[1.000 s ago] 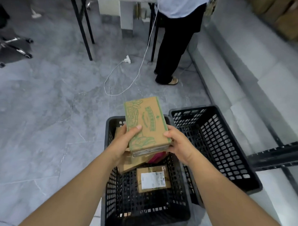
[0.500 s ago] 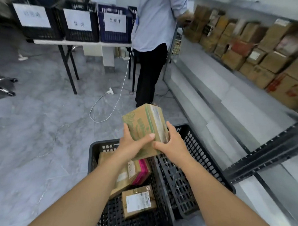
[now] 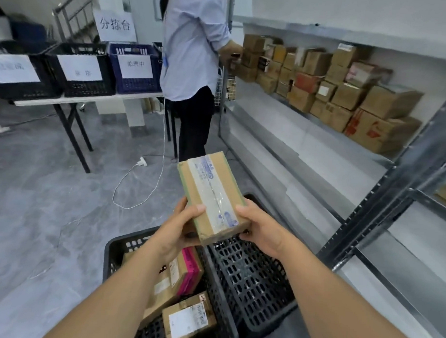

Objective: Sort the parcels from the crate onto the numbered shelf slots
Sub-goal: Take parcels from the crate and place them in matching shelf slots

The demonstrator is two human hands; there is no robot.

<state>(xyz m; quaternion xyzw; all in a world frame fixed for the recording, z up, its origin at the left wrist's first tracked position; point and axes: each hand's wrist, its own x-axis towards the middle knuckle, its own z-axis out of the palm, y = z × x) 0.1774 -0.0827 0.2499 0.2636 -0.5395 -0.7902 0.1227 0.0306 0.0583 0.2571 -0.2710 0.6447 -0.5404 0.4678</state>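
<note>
Both hands hold a taped cardboard parcel point(image 3: 213, 196) above the black crate point(image 3: 118, 248). Left hand point(image 3: 179, 230) and right hand point(image 3: 262, 231) curl around its near end. Its label is too blurry to read.

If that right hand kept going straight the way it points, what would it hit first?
The taped parcel, which the right hand grips at its near end. Beyond it, probably the left hand on the other side, though depth is unclear.
</note>
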